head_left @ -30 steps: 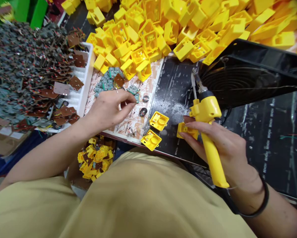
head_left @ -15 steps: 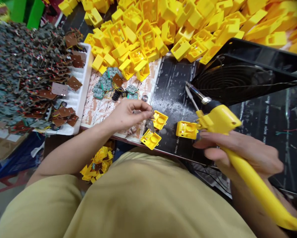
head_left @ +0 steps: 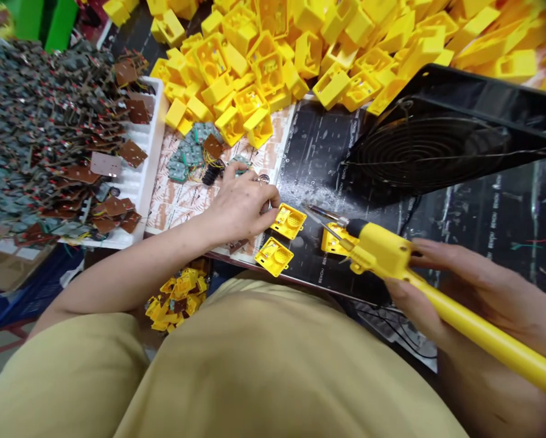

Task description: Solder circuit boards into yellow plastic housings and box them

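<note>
My right hand grips a yellow soldering gun. The metal tip points left, passing over a yellow case and partly hiding it. My left hand is bent over the patterned sheet, its fingertips beside the green circuit boards and a small round part. Its fingers look curled, and what they pinch, if anything, is hidden. Close by its thumb lies an open yellow case, with another open yellow case just below, at the table's front edge.
A large heap of yellow cases covers the back. A black fan stands at the right. On the left, a white foam tray holds many circuit boards. More yellow pieces sit below the table edge.
My left hand has moved up and left, off the yellow cases towards the circuit boards. The soldering gun has swung down and left, its tip now near the cases.
</note>
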A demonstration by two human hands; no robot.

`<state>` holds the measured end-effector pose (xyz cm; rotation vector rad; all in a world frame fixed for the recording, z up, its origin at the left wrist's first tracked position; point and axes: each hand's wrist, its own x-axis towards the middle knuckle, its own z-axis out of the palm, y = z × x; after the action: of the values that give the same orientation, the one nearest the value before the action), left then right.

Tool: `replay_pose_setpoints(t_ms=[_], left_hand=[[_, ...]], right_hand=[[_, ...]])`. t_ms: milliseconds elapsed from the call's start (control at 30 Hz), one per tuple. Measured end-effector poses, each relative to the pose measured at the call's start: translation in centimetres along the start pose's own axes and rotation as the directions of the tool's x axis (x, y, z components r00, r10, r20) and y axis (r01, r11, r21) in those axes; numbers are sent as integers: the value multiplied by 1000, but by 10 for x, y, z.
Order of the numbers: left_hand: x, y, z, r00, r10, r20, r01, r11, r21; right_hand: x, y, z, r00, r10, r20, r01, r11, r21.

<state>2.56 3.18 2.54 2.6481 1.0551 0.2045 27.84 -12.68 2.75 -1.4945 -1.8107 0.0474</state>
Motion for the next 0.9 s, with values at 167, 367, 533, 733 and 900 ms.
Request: replay_pose_setpoints(t_ms=[167, 367, 533, 733, 900], left_hand=[[-2, 1, 0, 999, 24, -22, -23, 1000, 19], [-4, 3, 3, 994, 84, -74, -81, 996, 42], [-4, 6, 7, 988, 106, -109, -93, 988, 121], [-3, 10, 6, 989, 115, -91, -95, 975, 203], [0, 13, 3, 993, 122, -8, -112, 936, 334]], right_hand=[[6, -15, 2, 999, -32, 20, 31, 997, 64], [6, -16, 2, 994, -74, 83, 72, 997, 30], [5, -16, 10, 985, -148, 92, 132, 978, 164], [6, -23, 15, 978, -197, 72, 189, 976, 104], [10, -26, 14, 946, -314, 78, 307, 947, 91]])
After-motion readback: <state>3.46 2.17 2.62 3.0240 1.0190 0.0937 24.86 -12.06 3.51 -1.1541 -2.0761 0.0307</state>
